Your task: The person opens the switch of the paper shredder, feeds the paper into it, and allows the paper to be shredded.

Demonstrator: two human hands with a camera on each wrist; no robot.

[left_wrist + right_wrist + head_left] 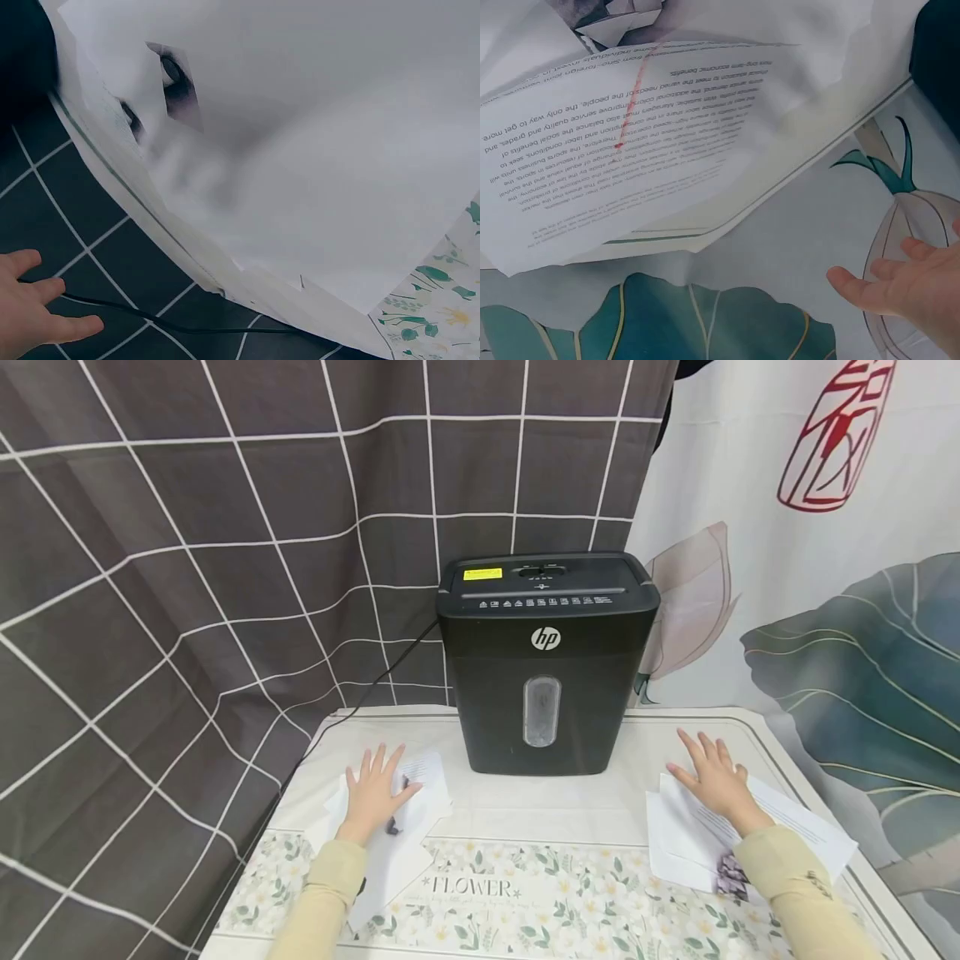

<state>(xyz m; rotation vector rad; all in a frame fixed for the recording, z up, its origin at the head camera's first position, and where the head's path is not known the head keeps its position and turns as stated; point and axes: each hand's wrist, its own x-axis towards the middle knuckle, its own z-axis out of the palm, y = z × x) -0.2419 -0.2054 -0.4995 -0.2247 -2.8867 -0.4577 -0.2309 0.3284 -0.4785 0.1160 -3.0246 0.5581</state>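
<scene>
A black HP paper shredder (pixel 491 693) stands upright at the back of the table, its feed slot on top. My left hand (pixel 371 797) is spread over a few loose sheets of paper (pixel 401 864) left of it; dark printed patches show on them in the left wrist view. On the other side, my right hand (pixel 716 785) is held with fingers apart over more paper sheets (pixel 671 839). The right wrist view shows printed text and a red streak on a sheet (pixel 630 157) there. Neither hand grips anything; whether they touch the paper I cannot tell.
A black cord (pixel 375 681) runs from behind the shredder down the table's left side. The tablecloth (pixel 517 902) carries a floral band reading FLOWER. A dark grid-patterned curtain (pixel 300 527) hangs behind and left, a white printed one (pixel 750 460) on the right.
</scene>
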